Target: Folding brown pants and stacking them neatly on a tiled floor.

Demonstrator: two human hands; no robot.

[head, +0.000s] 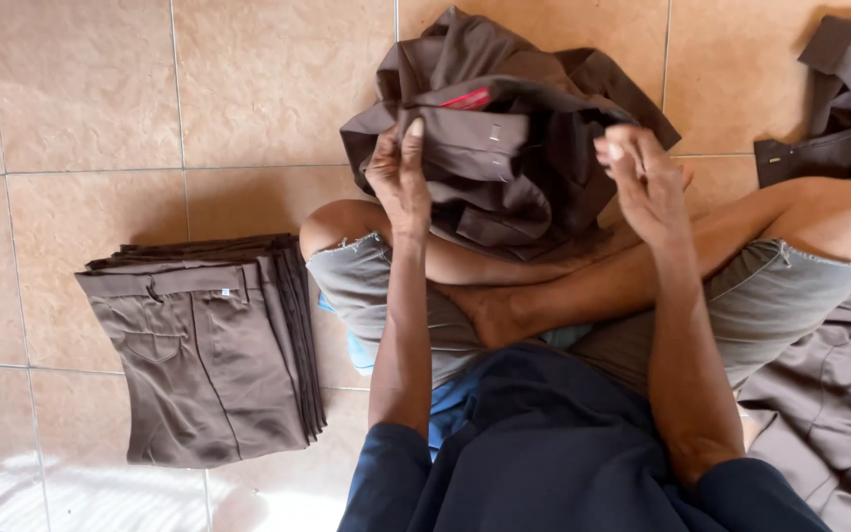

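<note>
I sit cross-legged on a tiled floor. A bunched pair of brown trousers (504, 148) with a red label rests over my crossed legs. My left hand (401, 177) grips its left edge, thumb up against the fabric. My right hand (642, 177) pinches the cloth at its right side. The garment is crumpled, so its full shape is hidden.
A neat stack of folded brown trousers (209, 355) lies on the floor to my left. Loose brown garments (839, 99) lie at the upper right, and more of them (829, 414) at the lower right. Tan floor tiles (81, 89) surround me.
</note>
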